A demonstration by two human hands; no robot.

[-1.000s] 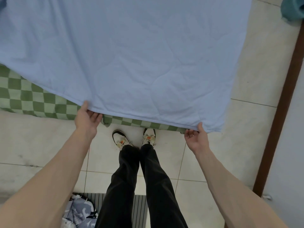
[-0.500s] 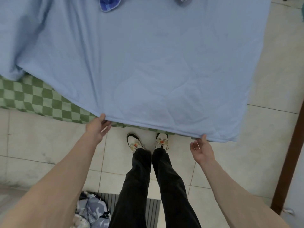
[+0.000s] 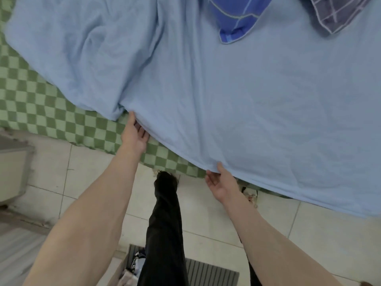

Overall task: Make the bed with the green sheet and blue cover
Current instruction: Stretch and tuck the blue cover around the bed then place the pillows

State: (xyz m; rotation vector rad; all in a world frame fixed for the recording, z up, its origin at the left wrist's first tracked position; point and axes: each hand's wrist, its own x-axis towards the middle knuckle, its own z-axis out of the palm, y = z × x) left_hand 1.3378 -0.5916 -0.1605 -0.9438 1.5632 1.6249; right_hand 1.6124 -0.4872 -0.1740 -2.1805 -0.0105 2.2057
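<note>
The bed was covered by a green checked sheet (image 3: 43, 112), and over most of it the light blue cover (image 3: 237, 104) was spread, bunched into deep folds toward its left part and hanging past the bed's near edge on the right. The sheet was left bare only to the left of the cover and in a strip along the cover's near hem. Below that hem a floor (image 3: 206, 219) of pale tiles with dark joints was seen.

The left hand (image 3: 134, 135) was held at the cover's hem beside the folds, thumb on top and fingers tucked under the cloth, so the hem was pinched. The right hand (image 3: 219, 182) was held further right along the same hem, thumb laid on the cloth, palm turned up and fingers loosely spread beneath; whether the hem was actually gripped there could not be told.

At the far side of the cover a dark blue cloth (image 3: 235, 19) and a grey checked cloth (image 3: 338, 11) were cut off by the frame's top edge. A dark-trousered leg (image 3: 165, 223) was seen below the hem; one shoe (image 3: 250, 195) was half hidden behind the right forearm. A ribbed grey mat (image 3: 208, 273) and a blurred heap of fabric (image 3: 134, 267) were cut off at the bottom edge.
</note>
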